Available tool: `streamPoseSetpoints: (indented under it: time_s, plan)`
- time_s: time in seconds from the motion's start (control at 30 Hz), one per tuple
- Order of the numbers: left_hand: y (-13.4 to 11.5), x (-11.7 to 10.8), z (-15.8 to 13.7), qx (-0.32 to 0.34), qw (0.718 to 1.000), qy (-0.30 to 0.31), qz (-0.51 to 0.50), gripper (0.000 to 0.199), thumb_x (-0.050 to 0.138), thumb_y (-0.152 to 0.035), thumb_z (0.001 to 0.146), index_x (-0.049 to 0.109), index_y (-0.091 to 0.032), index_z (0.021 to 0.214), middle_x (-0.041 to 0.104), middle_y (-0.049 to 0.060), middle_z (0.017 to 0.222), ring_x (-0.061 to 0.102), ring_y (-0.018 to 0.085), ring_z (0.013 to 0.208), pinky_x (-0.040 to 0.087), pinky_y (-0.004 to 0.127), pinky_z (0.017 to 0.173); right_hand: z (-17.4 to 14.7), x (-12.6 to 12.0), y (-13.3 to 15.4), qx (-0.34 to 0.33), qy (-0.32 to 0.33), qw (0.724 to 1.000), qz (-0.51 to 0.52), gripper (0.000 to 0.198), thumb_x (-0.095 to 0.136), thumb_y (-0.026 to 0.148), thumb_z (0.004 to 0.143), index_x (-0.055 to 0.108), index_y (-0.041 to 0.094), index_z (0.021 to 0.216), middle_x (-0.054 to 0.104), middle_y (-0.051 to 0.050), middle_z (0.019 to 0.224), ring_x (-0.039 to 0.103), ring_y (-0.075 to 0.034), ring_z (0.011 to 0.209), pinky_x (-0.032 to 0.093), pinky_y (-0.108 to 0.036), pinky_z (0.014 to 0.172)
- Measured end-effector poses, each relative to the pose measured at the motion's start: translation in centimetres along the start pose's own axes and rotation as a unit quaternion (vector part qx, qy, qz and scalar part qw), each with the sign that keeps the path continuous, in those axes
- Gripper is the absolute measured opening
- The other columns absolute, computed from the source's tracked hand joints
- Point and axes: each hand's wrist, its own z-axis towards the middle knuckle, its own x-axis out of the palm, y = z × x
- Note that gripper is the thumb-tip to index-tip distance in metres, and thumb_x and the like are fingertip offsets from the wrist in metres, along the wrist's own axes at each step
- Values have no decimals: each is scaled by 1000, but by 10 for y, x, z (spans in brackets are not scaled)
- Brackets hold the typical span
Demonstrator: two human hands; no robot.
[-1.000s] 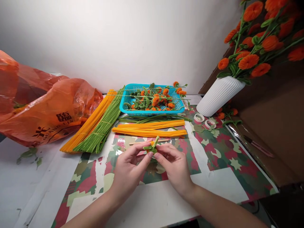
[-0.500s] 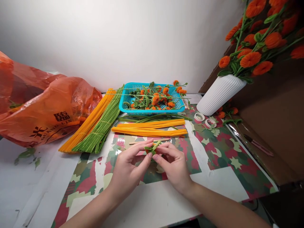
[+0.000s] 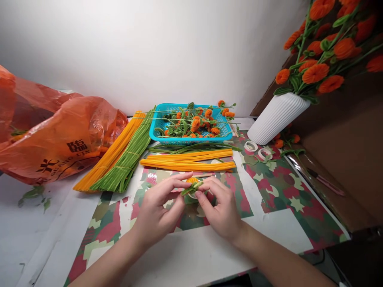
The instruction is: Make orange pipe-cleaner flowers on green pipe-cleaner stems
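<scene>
A small pipe-cleaner flower [image 3: 193,186], orange-yellow on top with green fuzzy strips at its base, is held between my hands above the patterned table. My left hand [image 3: 163,203] has its index finger and thumb curved around the left side of the flower. My right hand [image 3: 220,204] pinches the green strips from the right with thumb and fingertips. Just beyond the fingers lies a thin wooden stick [image 3: 205,175], partly hidden. Behind it are yellow pipe cleaners [image 3: 188,164] and dark green ones [image 3: 194,148].
A blue basket [image 3: 191,140] of orange flowers stands at the back. Bundled yellow [image 3: 110,151] and green pipe cleaners [image 3: 127,159] lie beside an orange plastic bag [image 3: 66,135]. At right are a white vase [image 3: 278,118] of flowers, tape rolls [image 3: 250,146] and a pink-handled cutter [image 3: 327,183].
The flower has been turned in my fingers, so more of its orange-yellow top shows. My left thumb has drawn back slightly to the left and down.
</scene>
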Motion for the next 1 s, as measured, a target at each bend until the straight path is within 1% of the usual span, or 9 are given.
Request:
streamPoseSetpoints:
  time_s: [0.07,0.2,0.3,0.4,0.53,0.63,0.77,0.87,1.0]
  plan:
    - [1,-5,5,6,1000,21,19,18,58,-13,81,69,-21,92,70,9,112,64,25,109,60,30,76,1,-3,-3,-49,9,998,-39,11,51,13,87,57,20,82,62,-4,81,56,-18,80,44,-33,73]
    - [5,-13,12,4,997,57,53,11,58,-18,84,68,-21,87,73,8,96,66,25,100,59,28,70,2,-5,-8,-118,27,985,-123,15,47,11,89,57,20,83,62,-5,81,55,-19,80,40,-34,73]
    - [7,-18,15,12,991,101,84,10,57,-21,85,66,-21,82,72,7,87,68,22,88,57,26,64,2,-4,-10,-146,39,975,-161,16,44,12,90,57,20,86,63,-6,84,54,-19,80,39,-35,72]
    - [10,-22,16,41,983,131,123,7,59,-20,83,65,-23,82,73,6,93,68,21,84,55,27,67,1,-3,-11,-154,43,972,-175,17,43,11,91,57,19,86,63,-6,84,53,-19,80,38,-35,72]
    - [17,-17,15,79,975,108,175,10,55,-19,85,64,-23,86,72,7,100,67,23,91,54,32,77,1,0,-14,-153,39,971,-181,17,43,11,91,57,19,85,61,-6,81,53,-19,79,38,-35,72]
    - [21,-7,12,80,972,80,205,14,48,-21,88,62,-23,92,71,8,96,67,23,92,54,33,77,1,2,-16,-145,32,972,-182,17,43,12,91,57,20,84,61,-6,81,53,-20,80,38,-35,73]
    - [21,3,6,91,975,40,200,17,43,-17,90,59,-22,95,69,9,95,66,23,95,54,31,74,4,1,-12,-104,24,981,-162,16,42,15,91,53,19,80,59,-5,78,52,-19,78,36,-34,72]
    - [18,5,2,131,973,24,190,17,45,-12,87,58,-22,89,70,9,99,64,23,102,52,31,83,7,-3,-7,-78,48,983,-161,20,40,16,91,50,19,74,55,-2,72,49,-17,71,34,-33,71]
    - [17,4,2,155,973,18,172,21,46,-6,85,58,-22,92,69,9,111,63,23,109,50,32,91,7,-6,-4,-107,58,978,-168,24,40,15,90,47,20,68,51,0,63,44,-14,63,30,-32,67]
